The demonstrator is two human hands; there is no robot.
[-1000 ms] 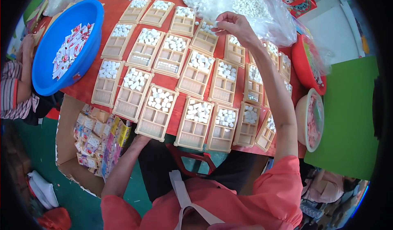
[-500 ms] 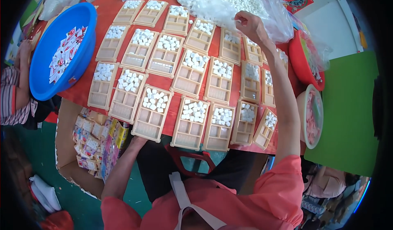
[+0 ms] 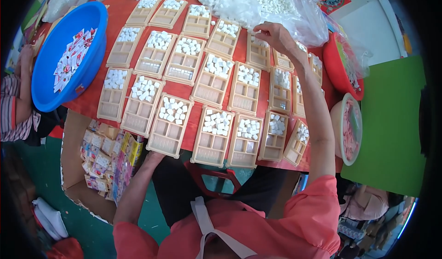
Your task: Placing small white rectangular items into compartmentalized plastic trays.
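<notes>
Rows of beige compartment trays (image 3: 166, 136) stand on the red table, with small white cubes (image 3: 173, 109) in their far, largest compartments. Above a tray (image 3: 258, 56) right of the middle, my right hand (image 3: 276, 35) reaches out with its fingers bent and drawn together. Whatever lies between the fingertips is too small to make out. My left hand (image 3: 155, 156) is low at the table's front edge, just below the nearest tray; its fingers are hidden under the tray and edge. A clear plastic bag (image 3: 308, 17) beyond my right hand holds a big heap of white pieces.
A blue basin (image 3: 99, 51) of small wrapped packets stands left, near another person's arm (image 3: 23, 79). At right are a red basin (image 3: 329, 56) and a pale bowl (image 3: 338, 125) of pink pieces. A cardboard box (image 3: 69, 153) of packages sits below left; a red stool (image 3: 198, 176) is under the table.
My right hand has moved slightly left and nearer, from beside the bag to over a tray. My left hand stays at the front edge. The view has shifted a little.
</notes>
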